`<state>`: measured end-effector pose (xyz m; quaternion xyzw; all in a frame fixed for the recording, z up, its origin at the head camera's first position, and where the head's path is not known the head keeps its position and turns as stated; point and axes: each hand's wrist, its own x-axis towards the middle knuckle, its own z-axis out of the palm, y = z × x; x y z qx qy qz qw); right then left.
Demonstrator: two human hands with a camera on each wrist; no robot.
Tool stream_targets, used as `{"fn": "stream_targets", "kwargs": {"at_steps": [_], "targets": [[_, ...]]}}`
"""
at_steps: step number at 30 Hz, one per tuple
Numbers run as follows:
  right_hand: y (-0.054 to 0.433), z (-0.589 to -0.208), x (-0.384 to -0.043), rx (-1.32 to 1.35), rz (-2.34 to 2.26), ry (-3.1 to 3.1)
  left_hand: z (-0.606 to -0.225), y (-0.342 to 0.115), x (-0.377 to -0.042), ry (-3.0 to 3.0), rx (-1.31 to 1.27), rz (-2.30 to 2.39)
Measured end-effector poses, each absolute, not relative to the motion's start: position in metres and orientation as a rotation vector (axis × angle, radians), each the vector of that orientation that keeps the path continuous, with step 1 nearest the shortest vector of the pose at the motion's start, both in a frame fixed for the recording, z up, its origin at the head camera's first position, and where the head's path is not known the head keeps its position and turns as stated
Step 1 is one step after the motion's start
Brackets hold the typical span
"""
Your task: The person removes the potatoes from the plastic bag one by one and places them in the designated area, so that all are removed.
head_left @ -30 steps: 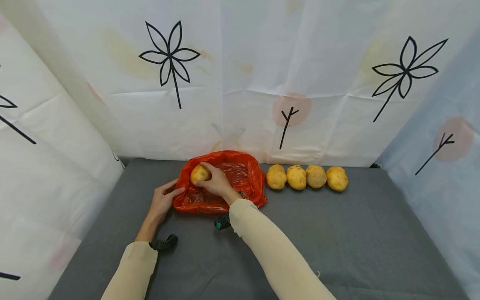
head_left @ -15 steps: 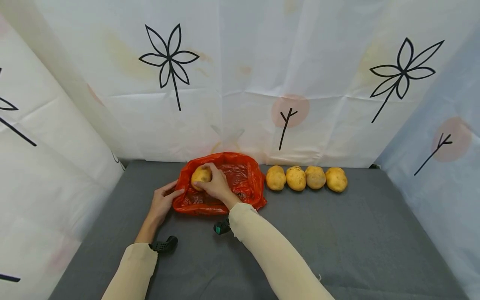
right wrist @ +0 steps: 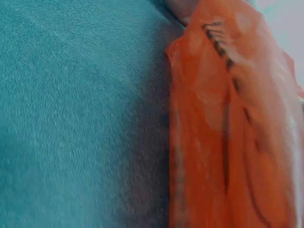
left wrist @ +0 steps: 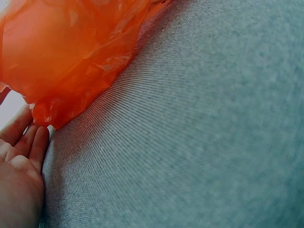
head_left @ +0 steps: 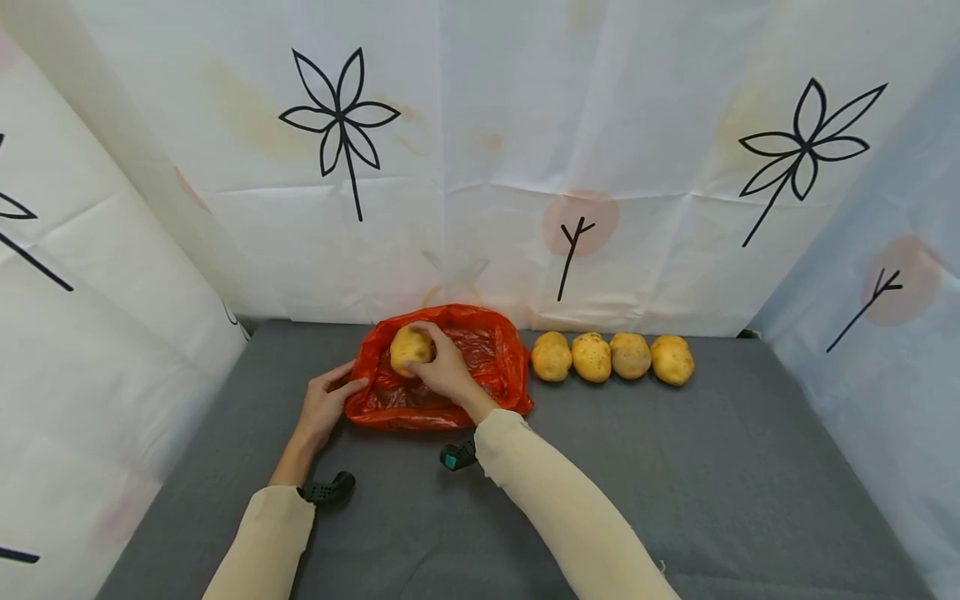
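A red plastic bag (head_left: pixel 480 337) lies spread with its mouth up at the back of the grey cloth surface. Over its left half a yellow potato (head_left: pixel 410 351) is held by my right hand (head_left: pixel 447 367), thumb and fingers around it. My left hand (head_left: pixel 327 404) touches the bag's left side. Its fairly straight fingers (left wrist: pixel 39 142) meet the bag's bottom corner in the left wrist view. From the right wrist, the bag's outer wall (right wrist: pixel 204 118) fills the right side, and the potato and right hand's grip are hidden.
Several potatoes (head_left: pixel 592 358) stand in a row right of the bag. A white printed curtain (head_left: pixel 480 167) closes off the back, with more curtain on both sides. Grey cloth (head_left: pixel 712 483) covers the surface in front.
My right hand has moved slightly right with the potato in its grip, still above the bag. The left hand stays at the bag's left side.
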<state>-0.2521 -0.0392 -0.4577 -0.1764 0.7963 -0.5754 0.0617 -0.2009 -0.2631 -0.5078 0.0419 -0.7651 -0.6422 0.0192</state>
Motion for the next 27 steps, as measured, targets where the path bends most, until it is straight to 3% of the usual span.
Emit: {"fn": "stream_targets", "kwargs": {"at_steps": [27], "targets": [[0.009,-0.437,-0.244,-0.765,-1.880,2.243,-0.504,-0.263,-0.200,-2.370,0.143,-2.000]]}}
